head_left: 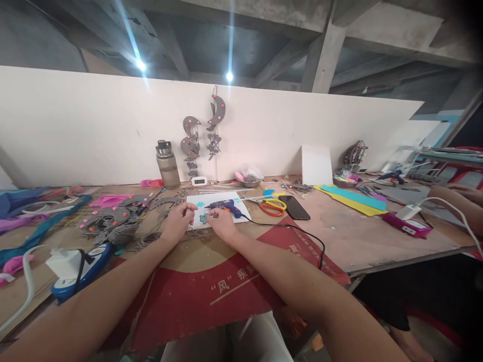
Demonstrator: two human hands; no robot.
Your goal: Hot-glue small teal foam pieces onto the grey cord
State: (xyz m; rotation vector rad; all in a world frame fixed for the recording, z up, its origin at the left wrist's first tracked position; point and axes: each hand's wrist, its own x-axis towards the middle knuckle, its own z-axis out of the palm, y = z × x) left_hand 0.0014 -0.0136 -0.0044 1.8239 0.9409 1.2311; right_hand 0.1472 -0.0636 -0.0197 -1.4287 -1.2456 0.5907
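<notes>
On a white sheet (pixel 217 196) in the middle of the table lies a small teal cutout with a dark outline (pixel 204 219). The fingers of my right hand (pixel 223 225) pinch at its right edge. My left hand (pixel 178 219) is closed at the sheet's left side, its fingers curled together; what they hold, if anything, is too small to make out. Just beyond my right hand rests a blue hot glue gun (pixel 231 207), its nozzle pointing left. Another teal cutout (pixel 200 204) lies flat on the sheet near my left fingertips.
Orange-and-yellow scissors (pixel 273 206) and a black phone (pixel 294 207) lie to the right. A black cord (pixel 302 232) curves across the red-printed cardboard (pixel 211 296). Left are grey yarn pieces (pixel 109 221) and a blue power strip (pixel 85 276). A bottle (pixel 168 166) stands behind. Another person's arm (pixel 453 201) reaches in at right.
</notes>
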